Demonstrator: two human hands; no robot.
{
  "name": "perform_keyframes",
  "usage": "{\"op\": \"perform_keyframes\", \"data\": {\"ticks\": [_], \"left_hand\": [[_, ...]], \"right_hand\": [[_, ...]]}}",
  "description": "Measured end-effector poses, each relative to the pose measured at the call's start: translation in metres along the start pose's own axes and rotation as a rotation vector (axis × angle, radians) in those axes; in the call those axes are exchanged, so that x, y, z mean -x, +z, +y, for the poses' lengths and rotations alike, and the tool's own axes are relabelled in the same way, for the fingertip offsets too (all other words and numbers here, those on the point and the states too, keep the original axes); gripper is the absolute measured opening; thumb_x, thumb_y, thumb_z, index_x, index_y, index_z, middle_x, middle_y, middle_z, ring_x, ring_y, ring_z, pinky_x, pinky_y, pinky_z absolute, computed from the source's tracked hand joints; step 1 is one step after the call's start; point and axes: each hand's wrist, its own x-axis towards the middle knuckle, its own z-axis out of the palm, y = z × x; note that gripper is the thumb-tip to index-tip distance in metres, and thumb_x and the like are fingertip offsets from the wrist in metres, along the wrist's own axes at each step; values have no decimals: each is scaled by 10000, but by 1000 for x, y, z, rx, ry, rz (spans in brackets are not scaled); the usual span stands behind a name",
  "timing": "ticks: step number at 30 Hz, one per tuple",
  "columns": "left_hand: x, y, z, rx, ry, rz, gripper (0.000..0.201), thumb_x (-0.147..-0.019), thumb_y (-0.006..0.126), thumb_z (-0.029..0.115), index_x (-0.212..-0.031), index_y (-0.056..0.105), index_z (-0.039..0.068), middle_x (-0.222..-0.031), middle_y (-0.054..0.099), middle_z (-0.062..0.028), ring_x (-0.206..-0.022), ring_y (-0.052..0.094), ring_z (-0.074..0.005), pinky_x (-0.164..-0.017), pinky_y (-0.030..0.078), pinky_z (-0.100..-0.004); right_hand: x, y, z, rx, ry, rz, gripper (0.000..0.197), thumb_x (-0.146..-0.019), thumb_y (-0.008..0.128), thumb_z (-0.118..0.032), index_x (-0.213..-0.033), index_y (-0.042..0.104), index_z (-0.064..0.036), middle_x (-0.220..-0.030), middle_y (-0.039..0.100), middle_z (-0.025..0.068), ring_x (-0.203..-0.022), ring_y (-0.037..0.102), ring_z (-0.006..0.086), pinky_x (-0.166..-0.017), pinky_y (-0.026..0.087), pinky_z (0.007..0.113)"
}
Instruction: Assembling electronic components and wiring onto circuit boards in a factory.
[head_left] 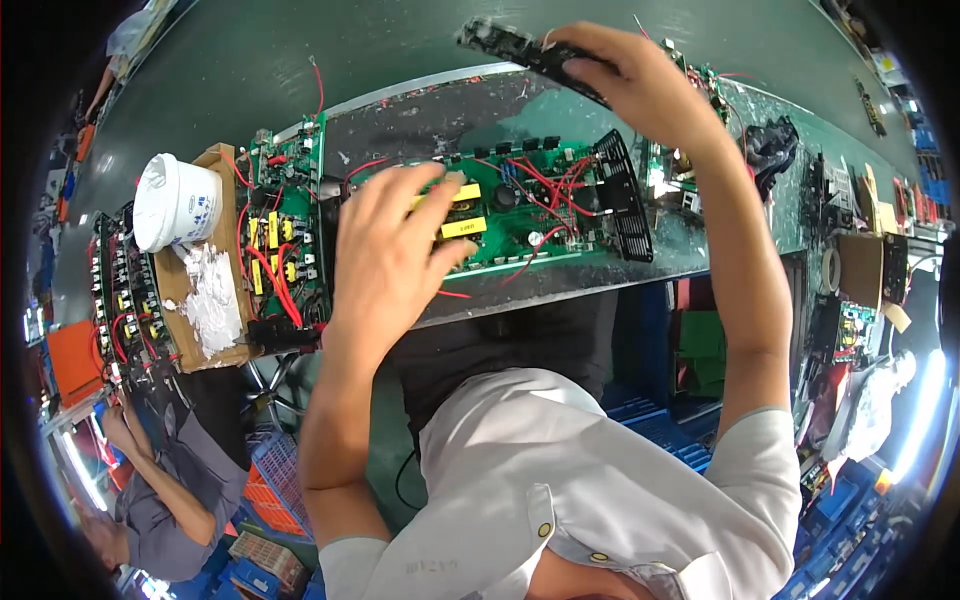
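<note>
Your left hand: fingers loosely spread over the green circuit board, contact unclear | your right hand: closed on a black panel, aloft | step: seemingly panel handling | next: probably calls for clearing red wires

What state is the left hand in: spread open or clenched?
Spread open: the left hand shows fingers and thumb apart over the green circuit board; whether it touches, I cannot tell.
</note>
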Motion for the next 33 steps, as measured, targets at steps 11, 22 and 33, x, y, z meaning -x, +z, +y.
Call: {"op": "perform_keyframes", "data": {"ticks": [11,22,33], "left_hand": [[3,32,18,24,-79,-1,516,-772,768,126,-1250,615,5,-1219,591,-133,-1123,547,-340,-958,459,-455],[8,42,12,-63,-69,25,491,-769,775,202,-1230,655,78,-1243,599,-88,-1128,549,-314,-1021,434,-518],[10,41,15,-87,-81,28,485,-778,777,166,-1240,645,93,-1233,596,-81,-1122,556,-310,-1016,446,-500]], "right_hand": [[-20,43,12,-56,-3,-410,275,-923,618,-69,-1189,668,-17,-1083,712,178,-972,682,333,-867,523,382],[-7,63,-8,44,-52,-448,327,-867,589,16,-1176,678,-40,-1018,701,215,-933,658,400,-821,526,429],[-11,73,-16,28,-100,-372,306,-878,579,12,-1165,676,-30,-980,704,212,-881,659,418,-789,533,432]]}}
